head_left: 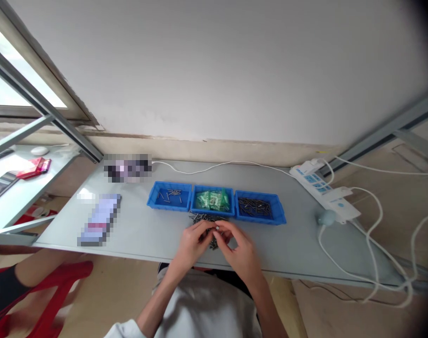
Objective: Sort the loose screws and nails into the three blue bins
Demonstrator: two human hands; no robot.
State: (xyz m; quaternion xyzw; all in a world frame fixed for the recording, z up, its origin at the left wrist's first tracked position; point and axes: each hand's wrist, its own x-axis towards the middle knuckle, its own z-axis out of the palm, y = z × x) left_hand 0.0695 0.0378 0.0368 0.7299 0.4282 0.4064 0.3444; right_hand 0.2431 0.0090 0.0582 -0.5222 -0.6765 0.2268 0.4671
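My left hand (194, 241) and my right hand (239, 246) meet over the near edge of the table, fingers pinched together on a small metal part (217, 227) held between them. A loose pile of small dark metal pins (205, 218) lies on the table just beyond my fingers. Behind it stand three blue trays in a row: the left tray (153, 199) holds a few pins, the middle tray (196, 191) holds green pieces, the right tray (279, 211) holds many dark pins.
A white power strip (324, 190) with white cables (372, 253) lies at the right of the grey table (143, 234). A flat box (100, 219) lies at the left. A red stool (58, 281) and another person's leg (2, 286) are at lower left.
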